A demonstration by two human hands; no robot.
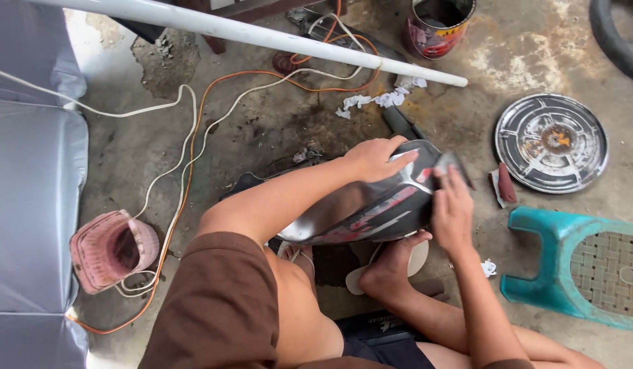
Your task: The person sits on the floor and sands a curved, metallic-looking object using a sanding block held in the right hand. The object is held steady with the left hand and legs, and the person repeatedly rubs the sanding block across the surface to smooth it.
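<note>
A curved black motorbike body panel with red and silver markings rests against my bare foot on the concrete floor. My left hand lies flat on the panel's upper edge and steadies it. My right hand presses a small dark sheet of sandpaper against the panel's right end, fingers closed on the sheet.
A teal plastic stool lies at the right. A round metal wheel cover and a small sanding block sit behind it. A white pipe, a paint can, orange and white cables and a pink basket surround me.
</note>
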